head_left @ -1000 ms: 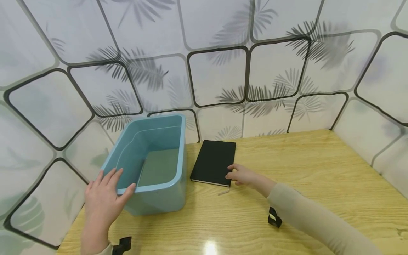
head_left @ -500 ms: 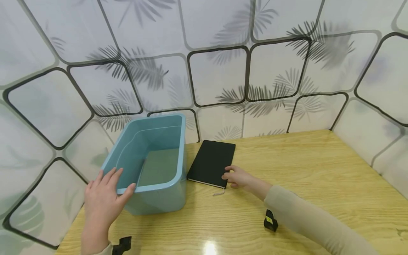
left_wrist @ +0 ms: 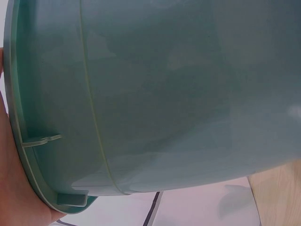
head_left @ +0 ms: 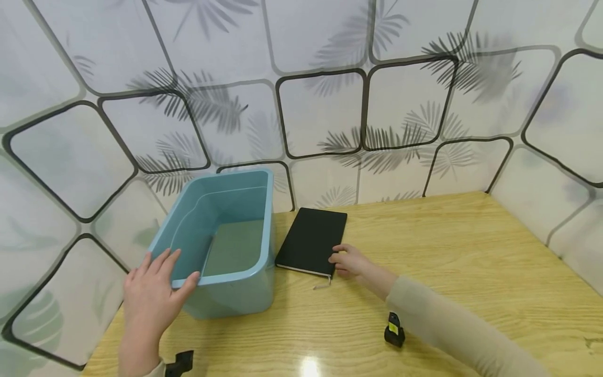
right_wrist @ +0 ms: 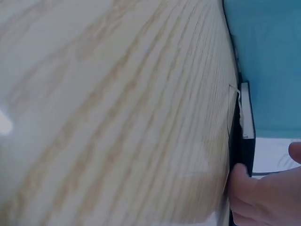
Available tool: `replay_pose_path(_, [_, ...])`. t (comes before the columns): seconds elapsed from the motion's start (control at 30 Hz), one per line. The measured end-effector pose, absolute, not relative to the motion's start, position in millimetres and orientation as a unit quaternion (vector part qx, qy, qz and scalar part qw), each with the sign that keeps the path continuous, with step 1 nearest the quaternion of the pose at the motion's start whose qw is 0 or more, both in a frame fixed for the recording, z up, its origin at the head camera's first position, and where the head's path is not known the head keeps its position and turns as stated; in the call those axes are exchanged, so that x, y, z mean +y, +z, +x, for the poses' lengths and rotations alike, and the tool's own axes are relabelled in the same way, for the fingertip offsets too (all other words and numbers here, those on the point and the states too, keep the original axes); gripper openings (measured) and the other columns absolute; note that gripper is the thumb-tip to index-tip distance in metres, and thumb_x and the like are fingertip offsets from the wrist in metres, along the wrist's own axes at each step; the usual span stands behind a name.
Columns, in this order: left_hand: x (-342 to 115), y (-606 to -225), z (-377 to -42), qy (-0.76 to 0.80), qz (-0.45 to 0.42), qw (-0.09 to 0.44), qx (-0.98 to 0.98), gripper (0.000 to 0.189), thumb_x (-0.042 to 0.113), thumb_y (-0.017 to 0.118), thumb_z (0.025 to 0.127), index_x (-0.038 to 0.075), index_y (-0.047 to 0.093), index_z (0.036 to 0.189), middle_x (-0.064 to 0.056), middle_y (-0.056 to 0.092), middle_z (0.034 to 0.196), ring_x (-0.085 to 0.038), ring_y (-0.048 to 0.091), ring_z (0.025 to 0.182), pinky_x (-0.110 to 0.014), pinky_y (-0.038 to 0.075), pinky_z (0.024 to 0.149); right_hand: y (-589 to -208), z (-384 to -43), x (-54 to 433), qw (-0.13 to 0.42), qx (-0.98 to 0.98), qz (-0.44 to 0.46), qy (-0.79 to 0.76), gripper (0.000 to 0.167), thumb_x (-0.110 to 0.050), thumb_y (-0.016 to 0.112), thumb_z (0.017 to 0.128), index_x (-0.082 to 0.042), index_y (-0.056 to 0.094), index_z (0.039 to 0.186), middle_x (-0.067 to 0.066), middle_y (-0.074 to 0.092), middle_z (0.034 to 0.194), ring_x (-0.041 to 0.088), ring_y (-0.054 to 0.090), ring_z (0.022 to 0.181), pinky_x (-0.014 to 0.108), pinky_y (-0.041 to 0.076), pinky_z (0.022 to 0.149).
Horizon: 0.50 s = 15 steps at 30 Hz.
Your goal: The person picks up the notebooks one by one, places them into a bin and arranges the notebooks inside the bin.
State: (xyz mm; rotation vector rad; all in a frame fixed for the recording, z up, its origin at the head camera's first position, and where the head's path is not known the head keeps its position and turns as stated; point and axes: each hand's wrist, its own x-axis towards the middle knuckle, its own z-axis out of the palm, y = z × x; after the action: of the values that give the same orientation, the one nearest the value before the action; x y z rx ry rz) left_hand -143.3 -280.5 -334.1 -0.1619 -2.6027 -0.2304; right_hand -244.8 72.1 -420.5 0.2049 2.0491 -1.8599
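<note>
A blue plastic bin (head_left: 226,293) stands at the left of the table. My left hand (head_left: 153,293) rests on its near left corner, fingers spread over the rim and thumb along the front edge. In the left wrist view the palm lies against the outside of the bin's rim (left_wrist: 35,181). Right of the bin lies a closed black notebook (head_left: 311,241), with a pale ribbon bookmark (head_left: 322,286) trailing from its near edge. My right hand (head_left: 355,264) holds the notebook's right edge near the front corner; in the right wrist view a fingertip presses at that edge.
The pale wood table (head_left: 447,251) extends to the right of the notebook. A patterned cloth wall (head_left: 325,115) closes off the back and both sides. Black camera mounts (head_left: 394,331) sit at the wrists. The notebook's left near corner is right beside the bin's wall.
The notebook has shifted slightly left toward the bin, its near edge swinging more than the far one, and my right hand has moved left with it. The left hand and bin have stayed put.
</note>
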Motion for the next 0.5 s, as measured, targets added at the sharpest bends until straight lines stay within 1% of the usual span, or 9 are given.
replay_pose_path(0.1, [-280.6, -334.3, -143.1, -0.086, -0.061, 0.26, -0.96, 0.06, 0.047, 0.052, 0.083, -0.001, 0.052, 0.118, -0.025, 0.05, 0.118, -0.049, 0.035, 0.113, -0.061, 0.025, 0.085, -423.0, -245.5, 71.2, 0.17, 0.715, 0.071, -0.675, 0.051, -0.005, 0.052, 0.083, 0.001, 0.034, 0.13, 0.028, 0.036, 0.127, 0.038, 0.043, 0.111, 0.035, 0.047, 0.077])
replay_pose_path(0.17, [-280.8, -334.4, -142.8, -0.087, -0.061, 0.262, -0.959, 0.06, 0.047, 0.053, 0.082, -0.001, 0.053, 0.118, -0.025, 0.05, 0.118, -0.049, 0.035, 0.112, -0.061, 0.025, 0.085, -424.6, -246.6, 70.6, 0.16, 0.714, 0.067, -0.678, 0.053, -0.005, 0.053, 0.082, 0.0, 0.033, 0.13, 0.027, 0.037, 0.124, 0.034, 0.047, 0.102, 0.034, 0.047, 0.074])
replay_pose_path(0.23, [-281.1, -334.3, -142.6, -0.088, -0.061, 0.264, -0.959, 0.059, 0.046, 0.053, 0.082, -0.001, 0.053, 0.117, -0.024, 0.05, 0.118, -0.049, 0.035, 0.112, -0.061, 0.025, 0.085, -425.4, -248.1, 69.9, 0.153, 0.71, 0.067, -0.684, 0.055, -0.004, 0.054, 0.081, -0.003, 0.033, 0.132, 0.023, 0.043, 0.113, 0.026, 0.052, 0.085, 0.03, 0.046, 0.067])
replay_pose_path(0.27, [-281.2, -334.0, -142.5, -0.089, -0.06, 0.264, -0.959, 0.059, 0.046, 0.053, 0.082, -0.001, 0.053, 0.117, -0.024, 0.05, 0.118, -0.049, 0.035, 0.112, -0.061, 0.025, 0.085, -425.7, -249.1, 69.7, 0.151, 0.709, 0.066, -0.686, 0.055, -0.003, 0.054, 0.081, -0.003, 0.033, 0.132, 0.02, 0.046, 0.106, 0.021, 0.051, 0.076, 0.027, 0.045, 0.063])
replay_pose_path(0.33, [-281.2, -333.8, -142.4, -0.088, -0.059, 0.261, -0.96, 0.06, 0.047, 0.053, 0.082, -0.001, 0.052, 0.118, -0.025, 0.05, 0.118, -0.049, 0.034, 0.113, -0.062, 0.024, 0.086, -425.6, -250.9, 69.0, 0.148, 0.702, 0.065, -0.694, 0.057, 0.0, 0.054, 0.08, -0.004, 0.033, 0.133, 0.013, 0.048, 0.09, 0.014, 0.044, 0.059, 0.024, 0.041, 0.055])
replay_pose_path(0.4, [-281.0, -333.3, -142.5, -0.087, -0.058, 0.255, -0.961, 0.06, 0.047, 0.052, 0.083, -0.001, 0.052, 0.119, -0.025, 0.049, 0.119, -0.049, 0.034, 0.113, -0.062, 0.024, 0.086, -425.4, -252.9, 68.2, 0.146, 0.696, 0.062, -0.7, 0.058, 0.002, 0.054, 0.08, -0.004, 0.033, 0.133, 0.009, 0.046, 0.08, 0.011, 0.037, 0.05, 0.022, 0.037, 0.051])
replay_pose_path(0.43, [-280.8, -333.1, -142.6, -0.086, -0.058, 0.252, -0.962, 0.061, 0.048, 0.051, 0.083, -0.001, 0.051, 0.119, -0.025, 0.048, 0.119, -0.05, 0.033, 0.114, -0.062, 0.023, 0.086, -425.7, -253.8, 68.2, 0.145, 0.696, 0.057, -0.701, 0.058, 0.003, 0.054, 0.08, -0.004, 0.033, 0.133, 0.01, 0.046, 0.082, 0.01, 0.035, 0.049, 0.021, 0.036, 0.05])
replay_pose_path(0.5, [-280.1, -332.5, -142.7, -0.085, -0.058, 0.248, -0.963, 0.061, 0.048, 0.051, 0.083, -0.001, 0.051, 0.12, -0.025, 0.048, 0.12, -0.049, 0.033, 0.114, -0.062, 0.023, 0.086, -426.3, -255.4, 68.4, 0.141, 0.697, 0.052, -0.701, 0.058, 0.005, 0.054, 0.08, -0.003, 0.034, 0.133, 0.014, 0.046, 0.094, 0.009, 0.035, 0.048, 0.021, 0.036, 0.05])
